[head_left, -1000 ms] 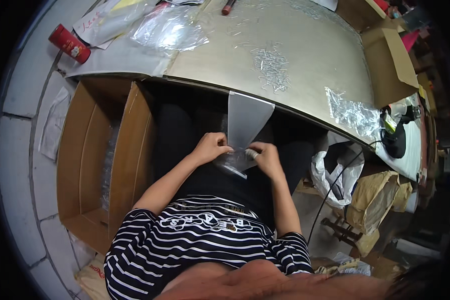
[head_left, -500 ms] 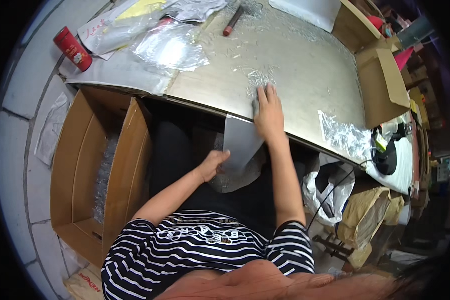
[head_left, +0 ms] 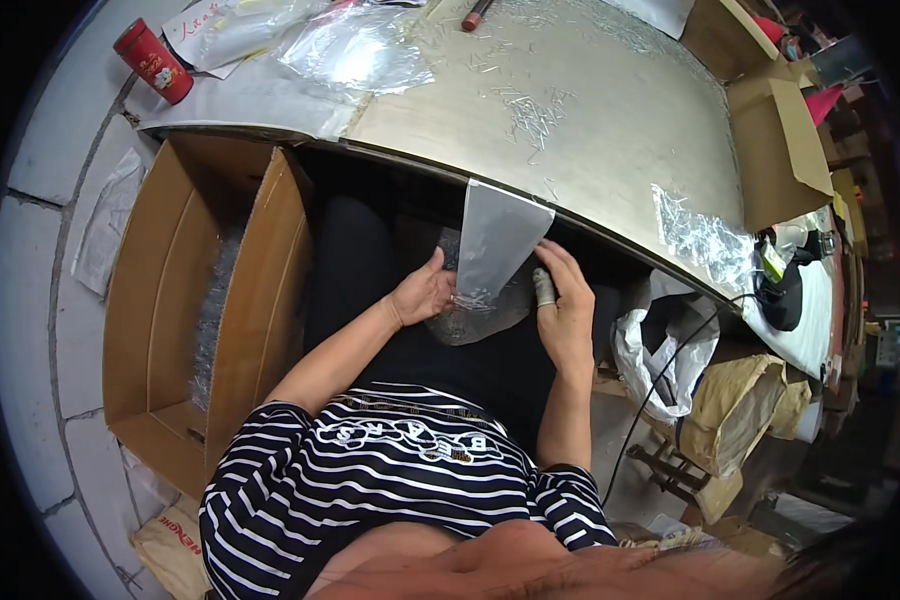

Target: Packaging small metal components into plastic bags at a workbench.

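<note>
A translucent plastic sheet (head_left: 495,235) slopes down from the table edge toward my lap, with small, thin shiny pieces (head_left: 478,298) at its lower end. Beneath it lies a clear plastic bag (head_left: 460,328) on my dark trousers. My left hand (head_left: 422,293) is beside the sheet's lower left side, thumb raised and apart; its other fingertips are partly hidden at the bag. To the right of the sheet is my right hand (head_left: 567,305), fingers extended and apart, with a pale cover on the thumb. Nothing shows in its grasp.
Loose thin pieces (head_left: 535,112) lie scattered on the metal-topped table (head_left: 610,150). An open cardboard box (head_left: 255,290) stands at my left. A red canister (head_left: 153,62) is at the far left, near clear plastic bags (head_left: 355,50). A white bag (head_left: 660,365) and black cable (head_left: 660,375) are at the right.
My right hand has left the tabletop and come down beside the sheet. Fewer loose pieces lie near the table's front edge. My left thumb has lifted away from the sheet.
</note>
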Motion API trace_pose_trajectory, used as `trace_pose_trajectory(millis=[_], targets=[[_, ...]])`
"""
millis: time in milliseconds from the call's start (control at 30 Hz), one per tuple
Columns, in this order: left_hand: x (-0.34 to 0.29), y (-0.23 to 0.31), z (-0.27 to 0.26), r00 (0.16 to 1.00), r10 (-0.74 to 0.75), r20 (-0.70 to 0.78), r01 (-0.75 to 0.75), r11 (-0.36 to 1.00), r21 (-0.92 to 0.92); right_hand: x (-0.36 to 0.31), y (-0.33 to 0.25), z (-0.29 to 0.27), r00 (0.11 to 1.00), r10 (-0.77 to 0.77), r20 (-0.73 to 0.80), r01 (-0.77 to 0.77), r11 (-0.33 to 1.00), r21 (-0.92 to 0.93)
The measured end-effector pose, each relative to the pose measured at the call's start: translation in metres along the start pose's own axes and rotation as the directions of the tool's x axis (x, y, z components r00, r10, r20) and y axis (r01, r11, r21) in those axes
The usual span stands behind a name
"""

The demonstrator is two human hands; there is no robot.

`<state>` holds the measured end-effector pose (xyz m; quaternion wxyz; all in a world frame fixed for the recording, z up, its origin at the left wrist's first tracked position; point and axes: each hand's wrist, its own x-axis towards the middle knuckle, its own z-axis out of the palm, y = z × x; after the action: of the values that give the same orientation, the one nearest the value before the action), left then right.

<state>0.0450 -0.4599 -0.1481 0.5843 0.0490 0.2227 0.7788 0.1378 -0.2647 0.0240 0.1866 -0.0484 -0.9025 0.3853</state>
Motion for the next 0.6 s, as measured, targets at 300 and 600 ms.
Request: trace_pose_trajectory(millis=[300,600], targets=[[-0.002,-0.011,0.021,0.978,0.146,-0.148,-0.058,0.876,0.480,-0.031,0.022,0.049,0.980,-0.051,0.193,0.041,0.998,0.057],[-0.012,-0.006,0.041,0.956,-0.003,-0.293,0.124,0.910,0.395,-0.013,0.028,0.040,0.950,0.121,0.287,-0.181,0.964,0.193]])
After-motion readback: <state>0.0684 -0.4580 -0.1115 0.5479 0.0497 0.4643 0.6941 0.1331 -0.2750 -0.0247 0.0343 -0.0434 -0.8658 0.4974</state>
